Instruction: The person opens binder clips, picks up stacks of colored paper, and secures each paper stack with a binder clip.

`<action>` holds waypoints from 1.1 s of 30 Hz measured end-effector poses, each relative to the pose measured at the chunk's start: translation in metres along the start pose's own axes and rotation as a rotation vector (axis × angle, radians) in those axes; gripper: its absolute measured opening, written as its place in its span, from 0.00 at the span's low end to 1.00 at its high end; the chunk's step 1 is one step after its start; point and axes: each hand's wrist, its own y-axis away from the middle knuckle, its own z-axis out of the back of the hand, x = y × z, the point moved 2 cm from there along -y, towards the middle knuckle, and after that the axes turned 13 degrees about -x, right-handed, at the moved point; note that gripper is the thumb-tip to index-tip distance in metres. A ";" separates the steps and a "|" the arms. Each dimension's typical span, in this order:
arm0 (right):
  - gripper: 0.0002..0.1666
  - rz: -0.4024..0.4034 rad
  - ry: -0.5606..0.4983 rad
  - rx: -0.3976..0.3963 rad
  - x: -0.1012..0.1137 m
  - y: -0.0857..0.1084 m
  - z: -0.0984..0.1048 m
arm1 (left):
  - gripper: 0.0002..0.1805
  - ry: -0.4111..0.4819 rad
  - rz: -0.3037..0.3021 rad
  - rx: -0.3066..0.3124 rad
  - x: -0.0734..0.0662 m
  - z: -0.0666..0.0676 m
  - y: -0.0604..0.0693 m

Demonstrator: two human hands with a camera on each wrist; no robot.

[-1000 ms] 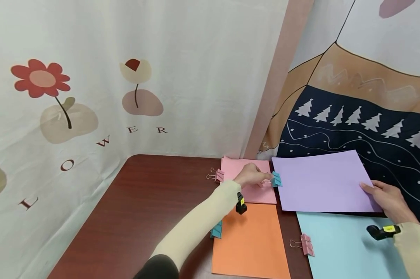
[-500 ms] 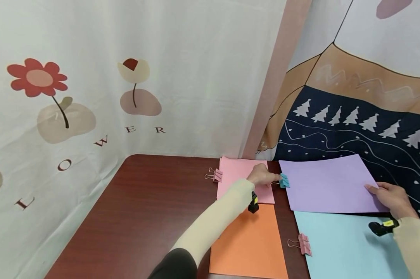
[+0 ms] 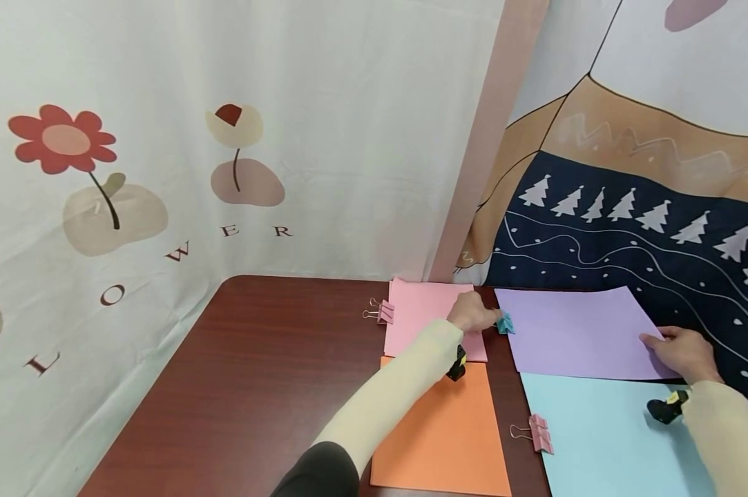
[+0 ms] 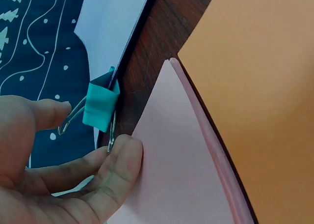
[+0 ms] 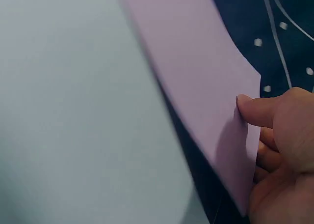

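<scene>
A sheet or stack of purple paper (image 3: 585, 331) lies at the far right, its left edge in a teal binder clip (image 4: 100, 103). My left hand (image 3: 473, 313) has its thumb and fingers at the clip's two wire handles, pinching them from opposite sides. In the right wrist view, my right hand (image 5: 284, 150) pinches the purple paper's right edge, thumb on top and fingers beneath. Under the left hand is pink paper (image 3: 417, 310) with a pink binder clip (image 3: 385, 312) on its left edge.
Orange paper (image 3: 442, 442) lies nearer on the brown table (image 3: 274, 373), partly under the left forearm. Light blue paper (image 3: 603, 435) with another pink binder clip (image 3: 541, 433) is at the near right. A patterned curtain (image 3: 628, 248) hangs behind the table.
The purple paper has shifted right with the teal clip, then its far right corner has come down. My left hand has followed the clip to the right, and my right hand has lowered slightly.
</scene>
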 end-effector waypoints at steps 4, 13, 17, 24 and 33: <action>0.35 0.135 0.075 -0.030 0.003 0.001 -0.003 | 0.20 -0.014 0.000 -0.005 0.002 -0.001 0.000; 0.31 0.196 0.168 -0.011 0.011 0.005 -0.008 | 0.22 -0.008 0.024 0.021 0.006 -0.002 -0.003; 0.32 0.177 0.180 0.041 0.016 0.007 -0.007 | 0.23 0.006 0.017 0.026 0.006 0.002 0.000; 0.33 0.194 0.189 0.064 0.014 0.009 -0.004 | 0.26 0.006 0.025 0.042 0.005 0.003 0.002; 0.36 0.221 0.153 0.023 0.030 0.014 0.005 | 0.26 0.100 -0.021 0.034 0.017 0.023 -0.008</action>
